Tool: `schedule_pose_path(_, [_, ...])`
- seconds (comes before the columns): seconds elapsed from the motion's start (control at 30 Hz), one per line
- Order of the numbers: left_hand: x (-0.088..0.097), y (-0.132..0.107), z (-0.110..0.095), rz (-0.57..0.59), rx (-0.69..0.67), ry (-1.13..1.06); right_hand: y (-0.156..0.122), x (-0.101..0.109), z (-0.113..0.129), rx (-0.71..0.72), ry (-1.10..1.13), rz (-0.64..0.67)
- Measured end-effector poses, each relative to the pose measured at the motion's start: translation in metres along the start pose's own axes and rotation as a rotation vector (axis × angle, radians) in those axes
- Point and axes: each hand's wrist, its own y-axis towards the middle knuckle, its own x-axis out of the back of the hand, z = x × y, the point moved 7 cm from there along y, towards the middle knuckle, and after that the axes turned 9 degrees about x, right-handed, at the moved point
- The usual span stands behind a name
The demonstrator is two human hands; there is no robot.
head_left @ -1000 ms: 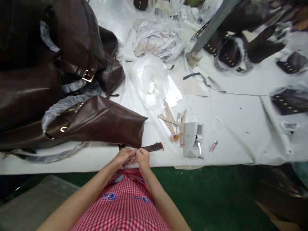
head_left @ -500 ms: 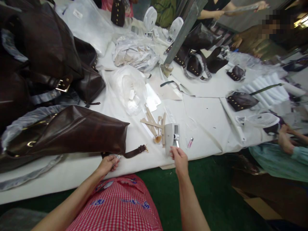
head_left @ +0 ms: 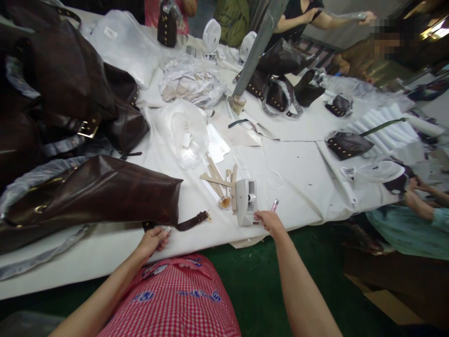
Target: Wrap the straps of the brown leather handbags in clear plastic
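Observation:
My left hand (head_left: 153,241) is closed at the table's front edge, with a glint of clear plastic (head_left: 167,229) at its fingertips. Just above it lies a dark brown leather bag (head_left: 129,192) on its side, its short buckled strap (head_left: 191,221) pointing right. My right hand (head_left: 270,221) pinches at the front end of a grey tape dispenser (head_left: 242,199). Its fingers seem to grip the end of the tape, which is too small to see clearly. Beyond that hand is a small pink-and-silver object (head_left: 274,205).
Cardboard strips (head_left: 218,181) lie left of the dispenser, with a clear plastic bag (head_left: 185,135) behind them. More brown bags (head_left: 70,79) are heaped at left. A metal post (head_left: 257,51) rises from the table. White fans (head_left: 379,172) and co-workers are around the far and right sides.
My right hand has moved slightly right and up, to the dispenser's front end. The dispenser has turned a little. My left hand stays by the bag.

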Motion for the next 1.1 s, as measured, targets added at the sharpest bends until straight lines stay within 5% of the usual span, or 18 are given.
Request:
schedule_pose_path(0.3, [0.000, -0.002, -0.002, 0.013, -0.032, -0.002, -0.053, 0.005, -0.024, -0.151, 0.297, -0.065])
schedule_pose_path(0.47, [-0.004, -0.004, -0.003, -0.016, -0.066, -0.005, -0.071, -0.023, -0.060, -0.265, 0.287, -0.092])
schedule_pose_path(0.6, [-0.010, -0.009, -0.002, -0.047, -0.103, 0.030, -0.091, -0.065, -0.076, -0.337, 0.211, 0.043])
schedule_pose_path(0.7, [-0.008, -0.009, 0.004, -0.091, -0.104, 0.054, -0.119, -0.122, -0.051, -0.253, 0.298, 0.347])
schedule_pose_path(0.83, [-0.007, -0.011, 0.015, -0.128, -0.100, 0.076, -0.155, -0.209, 0.031, 0.027, 0.411, 0.765])
schedule_pose_path(0.97, [-0.007, -0.015, 0.015, -0.154, -0.142, 0.118, -0.152, -0.259, 0.084, 0.209, 0.291, 0.728])
schedule_pose_path(1.1, [-0.007, -0.019, 0.012, -0.182, -0.190, 0.146, -0.143, -0.280, 0.088, 0.307, 0.123, 0.694])
